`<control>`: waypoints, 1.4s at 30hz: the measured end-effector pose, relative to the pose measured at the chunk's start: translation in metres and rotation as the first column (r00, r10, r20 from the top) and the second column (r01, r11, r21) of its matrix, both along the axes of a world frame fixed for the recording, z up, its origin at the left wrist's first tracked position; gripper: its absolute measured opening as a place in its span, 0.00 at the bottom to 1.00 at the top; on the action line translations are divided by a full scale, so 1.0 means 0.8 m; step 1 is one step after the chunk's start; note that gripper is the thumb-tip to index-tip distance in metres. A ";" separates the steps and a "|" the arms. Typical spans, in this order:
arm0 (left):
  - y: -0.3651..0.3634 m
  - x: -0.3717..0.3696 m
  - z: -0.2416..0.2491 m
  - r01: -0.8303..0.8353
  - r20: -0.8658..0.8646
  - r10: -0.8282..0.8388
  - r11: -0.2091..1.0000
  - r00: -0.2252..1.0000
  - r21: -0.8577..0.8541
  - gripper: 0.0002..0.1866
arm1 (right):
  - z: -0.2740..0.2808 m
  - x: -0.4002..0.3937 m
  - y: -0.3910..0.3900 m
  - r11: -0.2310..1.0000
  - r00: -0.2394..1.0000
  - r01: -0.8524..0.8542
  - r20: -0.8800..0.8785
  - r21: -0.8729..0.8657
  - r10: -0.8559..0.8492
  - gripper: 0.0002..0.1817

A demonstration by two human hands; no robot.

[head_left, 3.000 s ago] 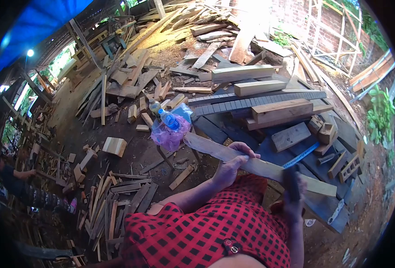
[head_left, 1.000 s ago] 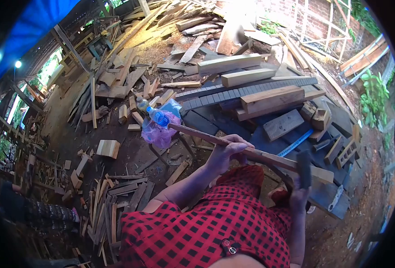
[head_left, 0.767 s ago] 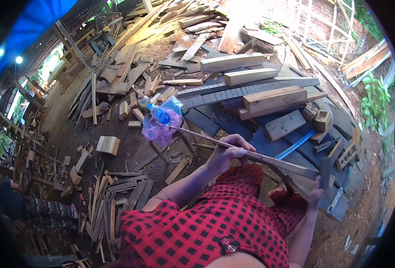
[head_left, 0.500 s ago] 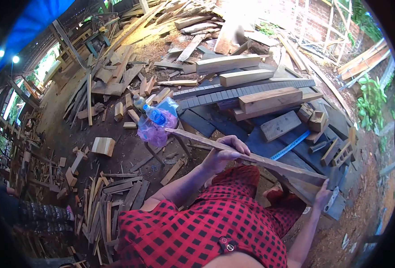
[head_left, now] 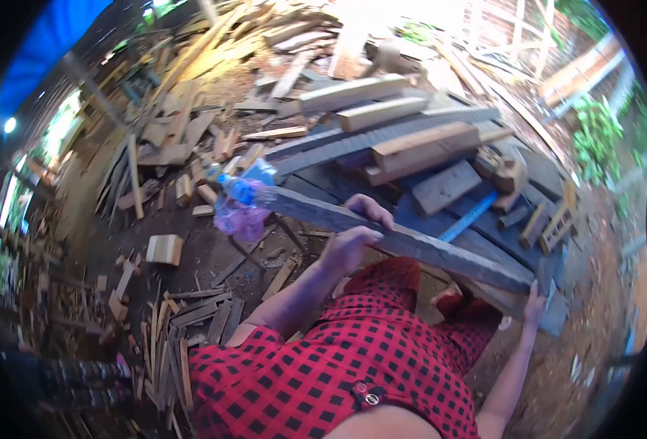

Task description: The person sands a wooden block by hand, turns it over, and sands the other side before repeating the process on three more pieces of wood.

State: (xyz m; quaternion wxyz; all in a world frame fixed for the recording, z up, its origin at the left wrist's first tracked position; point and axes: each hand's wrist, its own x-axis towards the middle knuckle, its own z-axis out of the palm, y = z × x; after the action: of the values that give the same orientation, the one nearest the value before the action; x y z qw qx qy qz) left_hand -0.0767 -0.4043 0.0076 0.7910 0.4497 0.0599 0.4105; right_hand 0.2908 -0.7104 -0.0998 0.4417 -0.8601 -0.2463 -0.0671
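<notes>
A long, rough-edged wooden board [head_left: 440, 252] slants across in front of me, from the upper left down to the right, above my lap. My left hand [head_left: 352, 238] is closed around it left of the middle, thumb on the near side and fingers over the far edge. At the lower right end my right hand [head_left: 535, 298] grips the board, its fingers partly hidden. Beyond it stands a dark workbench [head_left: 378, 205] with a blue ruler [head_left: 469, 217] and a grey wood block [head_left: 446, 187] on it.
Thick timber pieces [head_left: 426, 145] lie on the bench. A blue-capped bottle [head_left: 237, 189] and a pink plastic bag [head_left: 241, 222] sit beyond the board's left end. Offcuts [head_left: 213, 318] litter the ground at left, near a pale block [head_left: 164, 249]. More planks [head_left: 294, 36] are heaped behind.
The board has rolled in my hands, so a broad darker face shows instead of its narrow edge. Its left end has risen slightly. The whole view has shifted a little.
</notes>
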 end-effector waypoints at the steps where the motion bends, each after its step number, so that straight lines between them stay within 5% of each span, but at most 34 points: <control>1: -0.001 0.001 0.000 -0.012 -0.013 0.012 1.000 1.000 -0.001 0.17 | -0.001 0.013 -0.008 0.998 0.991 0.058 -0.116 -0.019 -0.060 0.27; 3: -0.002 0.004 0.003 -0.015 -0.008 0.015 1.000 1.000 0.021 0.17 | -0.001 -0.008 0.010 0.928 0.961 0.268 0.007 -0.258 -0.276 0.28; 4: -0.003 0.005 0.005 -0.015 0.009 0.015 0.999 1.000 0.047 0.17 | 0.028 -0.043 0.029 0.977 0.989 0.140 0.067 -0.159 -0.130 0.28; 5: -0.005 0.007 0.009 0.027 0.014 -0.027 0.999 1.000 0.045 0.17 | 0.059 -0.076 0.048 0.926 0.991 0.090 -0.057 -0.368 -0.119 0.26; 6: -0.007 0.006 0.013 0.003 -0.015 -0.002 0.999 1.000 0.054 0.17 | 0.030 -0.082 0.057 0.985 0.987 -0.020 -0.158 -0.170 -0.007 0.23; 7: -0.008 0.005 0.014 -0.027 -0.046 0.030 0.998 0.998 0.065 0.17 | 0.045 -0.119 0.076 0.965 0.965 -0.244 -0.070 0.096 0.251 0.22; 8: -0.007 0.004 0.013 -0.003 -0.049 0.006 0.998 0.999 0.067 0.17 | 0.063 -0.153 0.090 0.921 0.943 -0.285 -0.095 0.266 0.319 0.23; 9: -0.005 0.001 0.013 0.013 -0.066 -0.010 0.999 0.998 0.042 0.17 | 0.074 -0.158 0.086 0.925 0.949 -0.268 -0.095 0.268 0.302 0.23; 11: -0.002 0.003 0.012 0.027 -0.077 -0.026 0.999 0.997 0.017 0.17 | 0.090 -0.160 0.082 0.868 0.867 -0.496 0.043 -0.018 0.496 0.25; 12: 0.000 0.003 0.011 0.024 -0.080 -0.019 0.998 0.997 0.057 0.19 | 0.076 -0.151 0.078 0.878 0.898 -0.409 -0.062 0.247 0.436 0.26; 14: 0.002 0.000 0.013 0.008 -0.075 -0.001 0.995 0.997 0.096 0.20 | 0.051 -0.091 0.042 0.981 0.936 -0.188 -0.296 0.038 0.191 0.27; 17: 0.004 -0.002 0.020 0.110 -0.097 -0.105 0.993 0.990 0.048 0.26 | -0.005 -0.004 -0.019 0.999 0.990 -0.024 -0.137 0.037 0.029 0.27; 19: 0.008 0.002 0.020 0.211 -0.009 -0.211 0.975 0.978 0.067 0.35 | -0.031 0.028 -0.053 0.987 0.936 0.157 -0.323 0.032 -0.139 0.26; 23: 0.009 0.021 0.040 0.272 0.099 -0.279 0.959 0.955 0.076 0.36 | -0.015 -0.037 -0.036 0.964 0.967 0.206 -0.187 0.170 -0.174 0.26; 27: 0.023 0.035 0.059 0.364 0.021 -0.375 0.910 0.927 0.200 0.25 | -0.029 -0.050 -0.035 0.926 0.895 0.338 -0.361 0.169 -0.261 0.28; 29: 0.045 0.044 0.061 0.057 0.007 -0.089 0.691 0.996 0.721 0.25 | -0.036 -0.058 -0.035 0.890 0.882 0.386 -0.379 0.242 -0.280 0.28; 31: 0.047 0.051 0.052 -0.033 0.055 -0.005 0.736 0.998 0.676 0.27 | -0.027 -0.084 -0.014 0.721 0.903 0.379 -0.404 0.580 -0.149 0.28; 32: 0.057 0.048 0.044 0.004 -0.038 0.024 0.797 0.999 0.605 0.25 | -0.026 -0.097 -0.008 0.719 0.903 0.383 -0.399 0.580 -0.158 0.28; 34: 0.068 0.057 0.029 0.047 -0.068 -0.017 0.883 0.998 0.468 0.21 | -0.032 -0.122 0.004 0.913 0.924 0.298 -0.326 0.278 -0.202 0.25; 35: 0.067 0.060 0.030 0.044 -0.059 -0.018 0.883 0.998 0.466 0.21 | -0.036 -0.128 0.010 0.913 0.926 0.297 -0.317 0.280 -0.204 0.25; 37: 0.065 0.065 0.035 0.086 -0.129 -0.060 0.975 0.990 0.205 0.21 | -0.045 -0.136 0.021 0.999 0.998 -0.027 -0.062 -0.047 0.024 0.27; 38: 0.068 0.066 0.034 0.070 -0.247 -0.023 0.981 0.969 0.183 0.24 | -0.046 -0.138 0.029 0.999 0.998 -0.025 -0.056 -0.049 0.022 0.27; 42: 0.076 0.061 0.037 0.168 -0.269 -0.164 0.986 0.949 -0.009 0.27 | -0.047 -0.142 0.051 0.976 0.983 -0.036 0.168 -0.217 0.074 0.27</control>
State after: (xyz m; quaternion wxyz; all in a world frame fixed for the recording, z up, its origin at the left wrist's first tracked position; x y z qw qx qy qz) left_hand -0.0277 -0.3432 0.0373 0.8041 0.5102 0.1256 0.2780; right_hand 0.1769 -0.6697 -0.1370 0.3256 -0.8860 -0.3135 -0.1034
